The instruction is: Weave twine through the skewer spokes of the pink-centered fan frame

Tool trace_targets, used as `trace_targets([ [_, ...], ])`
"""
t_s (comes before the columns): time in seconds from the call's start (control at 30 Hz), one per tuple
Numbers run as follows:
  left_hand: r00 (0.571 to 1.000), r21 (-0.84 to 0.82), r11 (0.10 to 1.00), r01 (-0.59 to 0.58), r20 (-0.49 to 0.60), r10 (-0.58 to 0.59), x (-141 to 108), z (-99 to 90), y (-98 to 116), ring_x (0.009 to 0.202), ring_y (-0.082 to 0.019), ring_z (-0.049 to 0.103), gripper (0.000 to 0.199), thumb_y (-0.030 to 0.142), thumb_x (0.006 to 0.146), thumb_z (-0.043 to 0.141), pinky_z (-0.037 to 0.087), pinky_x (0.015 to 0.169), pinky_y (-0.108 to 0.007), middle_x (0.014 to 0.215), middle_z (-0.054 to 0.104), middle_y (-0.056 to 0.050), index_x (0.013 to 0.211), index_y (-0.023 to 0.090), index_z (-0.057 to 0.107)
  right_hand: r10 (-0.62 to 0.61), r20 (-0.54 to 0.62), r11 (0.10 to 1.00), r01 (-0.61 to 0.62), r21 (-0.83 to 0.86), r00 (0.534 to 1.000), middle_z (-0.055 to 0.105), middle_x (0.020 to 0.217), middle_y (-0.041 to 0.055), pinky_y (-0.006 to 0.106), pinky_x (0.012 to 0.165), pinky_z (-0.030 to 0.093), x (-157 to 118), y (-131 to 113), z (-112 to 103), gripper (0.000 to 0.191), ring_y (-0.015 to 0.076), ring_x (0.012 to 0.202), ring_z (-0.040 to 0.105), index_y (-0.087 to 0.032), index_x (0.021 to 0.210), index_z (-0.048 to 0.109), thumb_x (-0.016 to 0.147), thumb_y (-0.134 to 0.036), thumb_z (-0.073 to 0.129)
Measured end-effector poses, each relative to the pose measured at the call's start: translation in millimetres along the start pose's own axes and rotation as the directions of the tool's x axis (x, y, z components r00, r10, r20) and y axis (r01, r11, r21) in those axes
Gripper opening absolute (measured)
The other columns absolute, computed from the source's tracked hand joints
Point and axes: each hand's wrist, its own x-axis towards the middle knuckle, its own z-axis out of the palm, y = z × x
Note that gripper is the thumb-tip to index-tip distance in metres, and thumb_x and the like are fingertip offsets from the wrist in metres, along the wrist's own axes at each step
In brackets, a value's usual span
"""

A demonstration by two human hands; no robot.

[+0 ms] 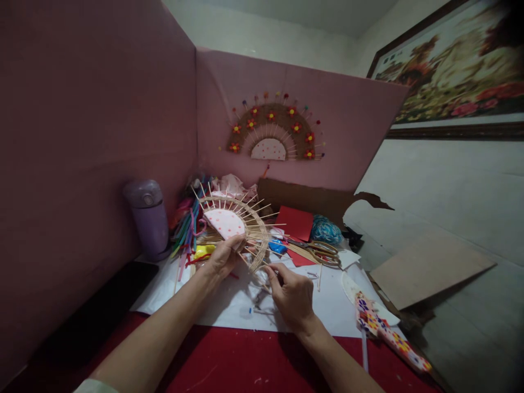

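Observation:
A half-round stick fan [226, 222] is held tilted over the table, its white centre spotted with pink dots. Thin wooden sticks spread out from that centre, and a band of brown twine [263, 232] runs across them in an arc. My left hand [224, 257] is closed on the fan's lower edge, thumb on the dotted centre. At the lower end of the band, my right hand [291, 295] pinches the twine between thumb and fingers; the strand itself is mostly hidden by the fingers.
A finished-looking fan with red flowers [271, 115] hangs on the pink board behind. Around the white paper [213, 314] are a purple bottle [148, 221], scissors [323, 252], blue yarn [326, 229], red card [293, 222] and a flower-patterned glue gun [388, 333].

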Motion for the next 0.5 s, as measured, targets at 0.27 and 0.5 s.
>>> trace_targets([
  [0.27, 1.0, -0.024, 1.0, 0.002, -0.011, -0.003, 1.0, -0.7, -0.9, 0.049, -0.012, 0.056, 0.006, 0.015, 0.073, 0.06, 0.046, 0.048, -0.023, 0.061, 0.064, -0.006, 0.073, 0.009, 0.06, -0.023, 0.002, 1.0, 0.023, -0.016, 1.0, 0.069, 0.062, -0.0004, 0.022, 0.052, 0.029, 0.7, 0.4, 0.5, 0.025, 0.0125, 0.054, 0.063, -0.022, 0.077, 0.068, 0.086, -0.036, 0.049],
  [0.5, 0.999, -0.002, 0.999, 0.034, -0.003, -0.034, 3.9, -4.8, -2.0, 0.048, -0.012, 0.055, 0.008, 0.018, 0.072, 0.062, 0.044, 0.044, -0.022, 0.061, 0.063, -0.005, 0.074, 0.01, 0.06, -0.013, -0.002, 1.0, 0.013, -0.01, 1.0, 0.068, 0.06, -0.0009, 0.023, 0.051, 0.029, 0.9, 0.4, 0.3, 0.025, 0.0121, 0.053, 0.062, -0.022, 0.075, 0.068, 0.086, -0.037, 0.05],
])
